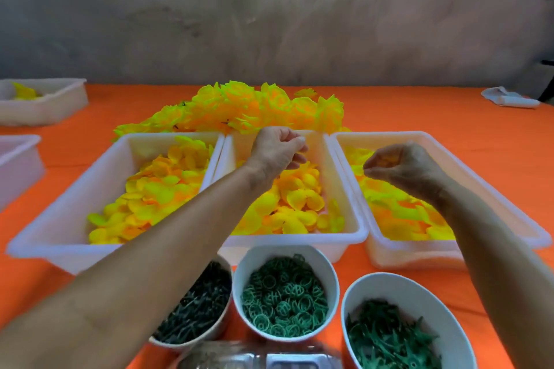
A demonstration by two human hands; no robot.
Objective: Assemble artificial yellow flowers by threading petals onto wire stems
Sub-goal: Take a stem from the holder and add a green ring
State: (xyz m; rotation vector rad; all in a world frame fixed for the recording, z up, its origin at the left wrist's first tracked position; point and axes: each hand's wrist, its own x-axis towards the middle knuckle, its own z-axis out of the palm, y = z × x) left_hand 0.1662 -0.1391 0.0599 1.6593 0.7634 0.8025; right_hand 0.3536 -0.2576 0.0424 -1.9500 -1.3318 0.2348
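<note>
Three white trays of loose yellow petals stand side by side: left tray (168,137), middle tray (295,239), right tray (421,135). My left hand (277,150) hovers over the far end of the middle tray with fingers curled; whether it pinches anything is not visible. My right hand (404,166) hangs over the right tray, fingers curled round a yellow-orange petal (381,160). A pile of finished yellow flowers (254,105) lies behind the trays. A bowl of dark stems (198,308) sits in front, partly hidden by my left forearm.
Near me stand a bowl of green rings (284,299) and a bowl of green leafy pieces (389,338), with a metal tray (269,360) at the bottom edge. Two more white trays (45,111) (18,165) sit at the left. A white cloth (509,99) lies back right on the orange table.
</note>
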